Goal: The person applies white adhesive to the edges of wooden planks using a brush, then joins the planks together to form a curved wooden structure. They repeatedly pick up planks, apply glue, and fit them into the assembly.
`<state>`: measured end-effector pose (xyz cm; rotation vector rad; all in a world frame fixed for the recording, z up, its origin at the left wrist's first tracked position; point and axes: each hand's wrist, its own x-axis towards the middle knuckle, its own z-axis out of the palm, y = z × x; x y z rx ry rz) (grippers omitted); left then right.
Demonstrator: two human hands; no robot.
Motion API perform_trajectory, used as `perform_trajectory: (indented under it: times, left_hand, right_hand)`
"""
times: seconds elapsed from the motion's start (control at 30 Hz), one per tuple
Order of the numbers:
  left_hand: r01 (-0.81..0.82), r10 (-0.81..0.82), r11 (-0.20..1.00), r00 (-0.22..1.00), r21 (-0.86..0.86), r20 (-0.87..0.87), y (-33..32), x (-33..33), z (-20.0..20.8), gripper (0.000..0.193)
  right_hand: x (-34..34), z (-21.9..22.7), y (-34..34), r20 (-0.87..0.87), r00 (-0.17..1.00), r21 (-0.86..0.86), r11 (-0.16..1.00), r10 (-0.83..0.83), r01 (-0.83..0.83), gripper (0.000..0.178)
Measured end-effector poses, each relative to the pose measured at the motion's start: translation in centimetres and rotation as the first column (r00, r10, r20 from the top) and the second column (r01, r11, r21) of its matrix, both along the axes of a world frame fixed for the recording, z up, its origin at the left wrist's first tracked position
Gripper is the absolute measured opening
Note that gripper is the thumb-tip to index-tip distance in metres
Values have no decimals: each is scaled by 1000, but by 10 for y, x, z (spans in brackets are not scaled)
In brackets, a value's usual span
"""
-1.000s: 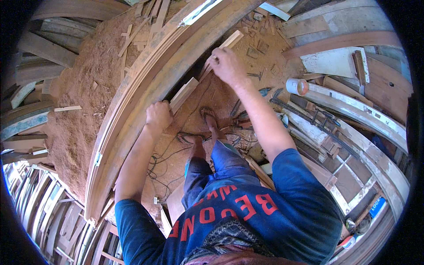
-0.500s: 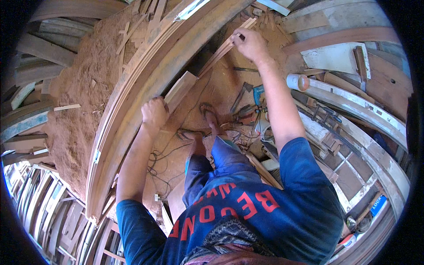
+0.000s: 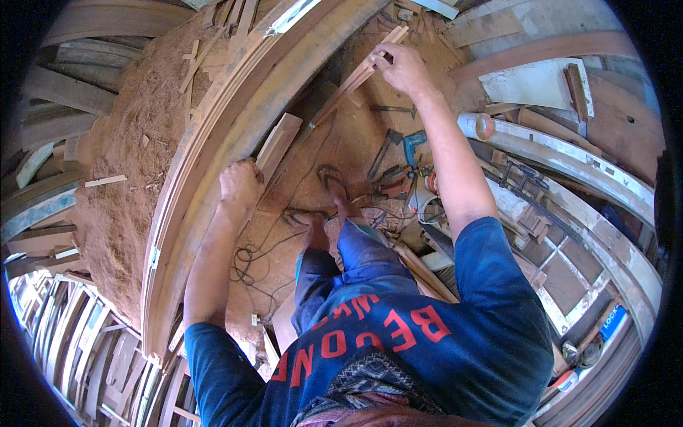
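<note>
In the head view, the beam (image 3: 284, 89) runs along the left of both hands, with sawdust (image 3: 128, 206) spread past it. The drill (image 3: 412, 147) lies below the right fingers, beside the forearm, which hides part of the clutter; the tub (image 3: 469, 125) is to their right and lower. The cable (image 3: 245, 267) coils well below the left fingers.

The right hand (image 3: 405, 70) pinches the strip (image 3: 356, 80) near its upper end; the strip slants down-left from those fingers. The left hand (image 3: 240, 181) is curled by the beam, the block (image 3: 279, 142) jutting up-right from its fingers; its fingertips are hidden, so whether they grip cannot be told.

Since a second ago, the right hand has moved away from the block, and more of the drill shows.
</note>
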<state>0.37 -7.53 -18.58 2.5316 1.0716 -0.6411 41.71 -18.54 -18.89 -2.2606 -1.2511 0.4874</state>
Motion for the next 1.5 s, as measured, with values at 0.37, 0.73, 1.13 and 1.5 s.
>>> perform_trajectory:
  times: [0.37, 0.73, 1.13, 1.5]
  left_hand:
    - [19, -18, 999, 999, -35, 27, -1, 7, 1, 19]
    - [13, -11, 999, 999, 38, -34, -6, 14, -2, 16]
    - [-5, 5, 999, 1000, 31, -2, -8, 14, -2, 17]
    - [-34, 36, 999, 997, 38, -63, -15, 24, -13, 21]
  right_hand:
    - [-17, 3, 26, 68, 997, -32, 999, 29, -27, 30]
    - [-23, -1, 31, 44, 998, -19, 999, 45, -44, 30]
    - [-19, 3, 27, 28, 996, -28, 996, 81, -80, 31]
    - [-54, 2, 33, 23, 987, 29, 987, 157, -158, 35]
